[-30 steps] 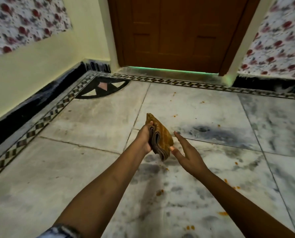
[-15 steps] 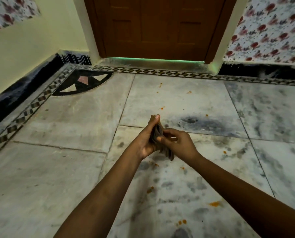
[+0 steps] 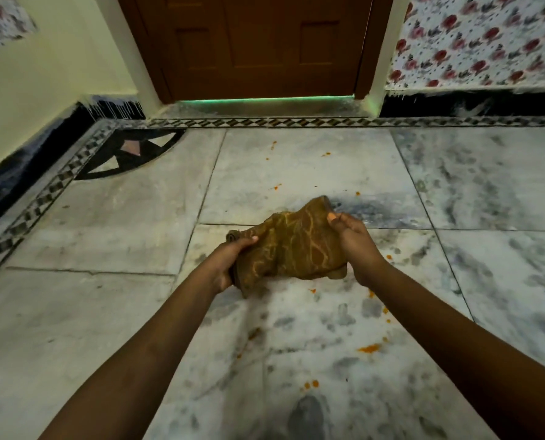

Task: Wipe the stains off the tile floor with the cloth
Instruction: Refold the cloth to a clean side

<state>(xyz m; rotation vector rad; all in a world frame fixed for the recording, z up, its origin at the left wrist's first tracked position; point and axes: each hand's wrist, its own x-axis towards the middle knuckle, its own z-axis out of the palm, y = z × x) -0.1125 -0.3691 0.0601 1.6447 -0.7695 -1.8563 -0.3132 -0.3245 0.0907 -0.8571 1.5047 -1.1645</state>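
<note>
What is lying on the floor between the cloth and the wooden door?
In the head view, only marble floor with small orange stains lies between the cloth and the wooden door, then the patterned border strip before the door.

Cloth between hands: mustard-brown, lighter yellow vein-like lines. Floor tiles around hands: white-grey marble, dark grey mottling. Stains near right hand: orange specks, smears. Border strip beyond hands: black-and-white diamond check. Door ahead: reddish brown. Wall beyond right hand: white, red-rose floral print.
</note>
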